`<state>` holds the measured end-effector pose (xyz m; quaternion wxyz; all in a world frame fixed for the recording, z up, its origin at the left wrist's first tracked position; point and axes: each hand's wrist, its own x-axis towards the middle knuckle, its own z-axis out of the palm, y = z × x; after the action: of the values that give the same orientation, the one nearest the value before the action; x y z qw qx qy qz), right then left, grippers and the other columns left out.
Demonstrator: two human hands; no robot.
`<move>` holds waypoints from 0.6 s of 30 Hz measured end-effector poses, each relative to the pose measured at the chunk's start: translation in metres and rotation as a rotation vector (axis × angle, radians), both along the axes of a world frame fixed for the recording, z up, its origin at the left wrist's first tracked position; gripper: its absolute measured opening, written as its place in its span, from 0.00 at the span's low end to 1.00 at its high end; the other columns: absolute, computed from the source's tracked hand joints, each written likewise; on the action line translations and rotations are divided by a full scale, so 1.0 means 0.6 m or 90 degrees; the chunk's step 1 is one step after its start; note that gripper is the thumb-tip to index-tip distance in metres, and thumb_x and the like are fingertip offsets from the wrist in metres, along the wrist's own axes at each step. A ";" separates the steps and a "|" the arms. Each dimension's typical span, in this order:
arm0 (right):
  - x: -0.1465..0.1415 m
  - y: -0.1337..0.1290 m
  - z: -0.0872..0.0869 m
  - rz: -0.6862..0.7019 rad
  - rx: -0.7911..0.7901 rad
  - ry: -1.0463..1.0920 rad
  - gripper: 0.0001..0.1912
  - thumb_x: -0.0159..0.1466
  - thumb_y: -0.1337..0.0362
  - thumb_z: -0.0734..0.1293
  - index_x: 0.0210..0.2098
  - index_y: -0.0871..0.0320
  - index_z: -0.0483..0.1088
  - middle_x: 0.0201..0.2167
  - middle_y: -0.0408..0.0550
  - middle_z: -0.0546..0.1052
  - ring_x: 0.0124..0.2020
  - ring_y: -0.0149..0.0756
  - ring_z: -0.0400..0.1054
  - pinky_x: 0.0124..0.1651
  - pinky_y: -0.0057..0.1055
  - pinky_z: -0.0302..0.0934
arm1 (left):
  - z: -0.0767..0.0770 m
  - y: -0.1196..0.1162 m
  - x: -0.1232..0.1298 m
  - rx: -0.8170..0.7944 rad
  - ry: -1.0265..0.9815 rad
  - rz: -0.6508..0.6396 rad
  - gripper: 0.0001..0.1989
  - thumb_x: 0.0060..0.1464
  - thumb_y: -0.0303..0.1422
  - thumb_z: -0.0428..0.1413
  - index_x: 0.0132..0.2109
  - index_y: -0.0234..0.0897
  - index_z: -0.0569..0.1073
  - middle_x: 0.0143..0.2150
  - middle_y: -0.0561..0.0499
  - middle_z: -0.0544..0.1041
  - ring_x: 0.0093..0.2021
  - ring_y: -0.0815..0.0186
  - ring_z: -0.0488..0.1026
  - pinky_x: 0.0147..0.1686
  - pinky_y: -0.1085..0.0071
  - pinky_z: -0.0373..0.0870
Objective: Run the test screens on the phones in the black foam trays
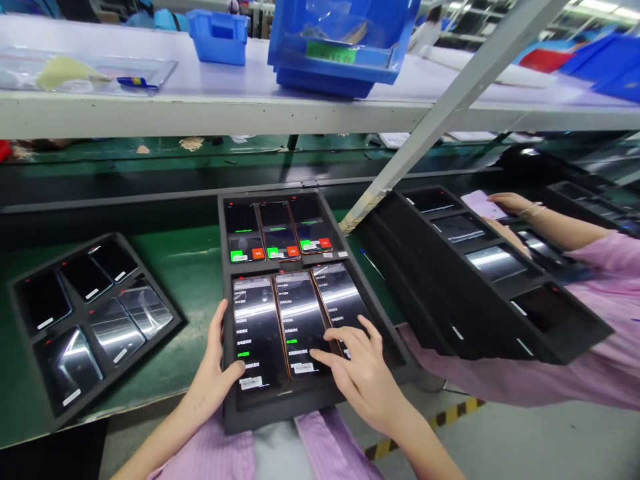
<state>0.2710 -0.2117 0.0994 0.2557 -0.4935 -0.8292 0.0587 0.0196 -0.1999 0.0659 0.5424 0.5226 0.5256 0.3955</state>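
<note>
A black foam tray [310,399] holds two rows of three phones in front of me. The near row's left phone [255,313], middle phone [300,307] and right phone [343,293] show white text lists; green and red squares light the far row's screens. My left hand [216,373] lies at the tray's left edge, fingers along its side and thumb over the left phone's lower part. Over the middle and right phones is my right hand [357,367], fingers apart, its index fingertip at the middle phone's lower screen. It holds nothing.
Another foam tray [107,300] with dark phones lies left on the green bench [195,267]. At right, a co-worker's hand [515,203] holds a light phone above stacked trays [440,293]. A slanted metal post [435,113] and a shelf with blue bins [320,87] stand beyond.
</note>
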 end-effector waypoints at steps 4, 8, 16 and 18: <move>-0.019 0.005 -0.004 0.000 -0.021 -0.049 0.20 0.64 0.68 0.52 0.37 0.49 0.75 0.40 0.46 0.71 0.44 0.36 0.64 0.60 0.46 0.40 | -0.001 -0.001 0.003 0.005 0.038 0.002 0.43 0.46 0.30 0.50 0.66 0.41 0.37 0.69 0.50 0.38 0.67 0.57 0.34 0.64 0.57 0.42; 0.000 0.012 -0.002 0.009 0.034 -0.055 0.20 0.63 0.68 0.52 0.40 0.51 0.74 0.40 0.48 0.71 0.45 0.38 0.64 0.59 0.48 0.43 | 0.000 -0.005 0.006 0.016 0.089 -0.007 0.44 0.46 0.28 0.53 0.66 0.42 0.39 0.69 0.48 0.36 0.67 0.56 0.33 0.64 0.55 0.35; 0.035 0.101 0.020 -0.005 0.069 -0.053 0.21 0.66 0.65 0.49 0.43 0.52 0.73 0.40 0.49 0.68 0.46 0.38 0.61 0.56 0.44 0.48 | 0.003 0.038 -0.005 0.073 0.161 0.044 0.31 0.57 0.41 0.47 0.64 0.43 0.47 0.68 0.44 0.42 0.65 0.52 0.46 0.61 0.50 0.47; 0.022 0.145 0.027 -0.006 0.052 -0.068 0.22 0.67 0.63 0.49 0.43 0.52 0.73 0.40 0.49 0.69 0.46 0.39 0.61 0.54 0.44 0.49 | 0.018 0.079 -0.012 0.084 0.253 0.067 0.27 0.59 0.43 0.41 0.64 0.44 0.51 0.67 0.43 0.43 0.59 0.52 0.60 0.56 0.50 0.57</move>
<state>0.2843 -0.1249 0.1155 0.2313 -0.4890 -0.8410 -0.0032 0.0125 -0.1524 0.0765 0.3715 0.5964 0.6216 0.3464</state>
